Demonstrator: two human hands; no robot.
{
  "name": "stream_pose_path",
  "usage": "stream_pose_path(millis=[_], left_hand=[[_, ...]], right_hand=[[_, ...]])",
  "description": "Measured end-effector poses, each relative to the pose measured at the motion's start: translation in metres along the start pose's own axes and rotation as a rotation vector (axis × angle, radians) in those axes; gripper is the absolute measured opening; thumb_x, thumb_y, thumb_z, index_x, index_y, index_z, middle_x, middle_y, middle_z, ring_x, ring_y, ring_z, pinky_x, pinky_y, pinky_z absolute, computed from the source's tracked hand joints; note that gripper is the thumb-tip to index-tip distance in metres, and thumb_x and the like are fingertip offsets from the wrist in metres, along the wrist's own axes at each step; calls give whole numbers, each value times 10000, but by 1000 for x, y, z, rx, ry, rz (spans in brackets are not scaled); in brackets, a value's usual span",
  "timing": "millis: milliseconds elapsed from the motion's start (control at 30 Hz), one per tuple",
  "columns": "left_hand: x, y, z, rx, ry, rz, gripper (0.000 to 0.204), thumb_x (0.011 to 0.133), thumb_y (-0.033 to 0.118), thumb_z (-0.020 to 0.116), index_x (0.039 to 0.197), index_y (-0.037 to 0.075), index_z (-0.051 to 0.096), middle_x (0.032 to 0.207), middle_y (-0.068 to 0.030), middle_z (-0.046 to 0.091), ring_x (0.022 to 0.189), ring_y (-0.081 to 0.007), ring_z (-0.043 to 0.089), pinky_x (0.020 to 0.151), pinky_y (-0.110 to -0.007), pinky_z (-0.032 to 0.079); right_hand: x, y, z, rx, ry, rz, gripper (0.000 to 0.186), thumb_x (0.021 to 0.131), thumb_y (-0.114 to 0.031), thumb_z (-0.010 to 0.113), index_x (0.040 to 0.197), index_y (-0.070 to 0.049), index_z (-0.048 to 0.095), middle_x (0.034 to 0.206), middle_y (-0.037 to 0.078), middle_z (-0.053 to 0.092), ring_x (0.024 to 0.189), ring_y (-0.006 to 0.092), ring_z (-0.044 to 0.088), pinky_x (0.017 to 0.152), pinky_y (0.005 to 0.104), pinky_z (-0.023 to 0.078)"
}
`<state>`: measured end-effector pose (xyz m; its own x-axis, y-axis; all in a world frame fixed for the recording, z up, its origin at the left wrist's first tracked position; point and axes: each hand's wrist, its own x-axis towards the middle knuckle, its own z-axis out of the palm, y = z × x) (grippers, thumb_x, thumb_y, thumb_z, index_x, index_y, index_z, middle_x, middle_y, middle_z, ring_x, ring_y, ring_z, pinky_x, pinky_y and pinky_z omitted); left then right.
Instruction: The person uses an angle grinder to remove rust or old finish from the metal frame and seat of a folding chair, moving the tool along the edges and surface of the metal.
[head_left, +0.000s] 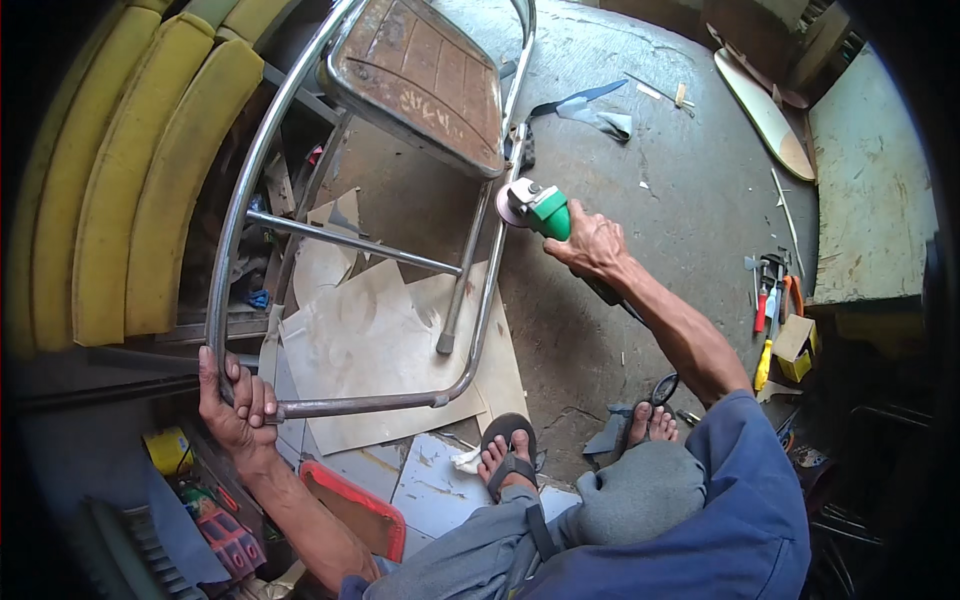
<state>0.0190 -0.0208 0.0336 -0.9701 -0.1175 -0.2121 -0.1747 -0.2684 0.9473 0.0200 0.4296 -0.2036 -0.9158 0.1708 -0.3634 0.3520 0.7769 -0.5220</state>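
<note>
My left hand [238, 405] is wrapped round the bent lower corner of a metal chair frame [358, 405], holding it tilted up off the floor. The frame is shiny tube, browned along its near rail, with a worn brown seat panel [430, 75] at its far end. In my right hand [592, 243] is a green angle grinder [548, 210], gripped round its body. Its disc [510, 203] is at the right-hand tube of the frame; whether it touches or spins I cannot tell. A short leg with a dark rubber tip [446, 343] hangs inside the frame.
Yellow padded cushions [150, 190] are stacked at the left. Cut sheets of board [375, 340] lie under the frame, with a red-edged panel [352, 510] near my left forearm. Hand tools [768, 310] and a yellow box [795, 345] sit at right. My sandalled foot [508, 455] is close by.
</note>
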Motion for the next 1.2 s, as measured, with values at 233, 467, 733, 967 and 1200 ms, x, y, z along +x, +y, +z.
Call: stream_pose_path(millis=[233, 467, 733, 967, 1200], left_hand=[[0, -1, -22, -2, 40, 7, 481, 1079, 490, 503, 794, 104, 533, 422, 55, 304, 283, -76, 286, 324, -259, 370], [26, -6, -34, -39, 11, -79, 495, 1074, 504, 505, 783, 106, 546, 415, 55, 309, 282, -77, 293, 336, -257, 381], [25, -53, -81, -126, 98, -130, 501, 1078, 507, 484, 762, 121, 539, 407, 50, 328, 270, -92, 319, 317, -269, 366], [22, -94, -101, -186, 228, -241, 511, 1067, 521, 496, 751, 122, 536, 411, 51, 342, 282, -86, 314, 319, -254, 307], [21, -125, -131, -300, 203, -323, 512, 1072, 511, 484, 748, 120, 545, 404, 51, 343, 278, -89, 325, 327, -267, 358]], right_hand=[[-108, -33, 54, -68, -328, -336, 618, 816, -499, 658, 1178, -30, 482, 698, 148, 657, 569, 323, 667, 494, 458, 568], [-33, -2, 20, 122, -9, -16, 635, 788, -482, 643, 1174, 3, 505, 800, 259, 702, 706, 406, 722, 632, 529, 591], [-120, -19, 27, -75, -240, -350, 569, 830, -468, 662, 1177, -52, 488, 706, 161, 658, 577, 322, 664, 527, 483, 581], [-59, 1, -12, -33, 34, -176, 570, 829, -454, 644, 1150, -4, 504, 735, 166, 668, 599, 308, 673, 570, 472, 583], [-106, 0, -29, -205, -197, -332, 581, 822, -460, 711, 1172, -62, 473, 765, 183, 683, 623, 336, 689, 582, 462, 593]])
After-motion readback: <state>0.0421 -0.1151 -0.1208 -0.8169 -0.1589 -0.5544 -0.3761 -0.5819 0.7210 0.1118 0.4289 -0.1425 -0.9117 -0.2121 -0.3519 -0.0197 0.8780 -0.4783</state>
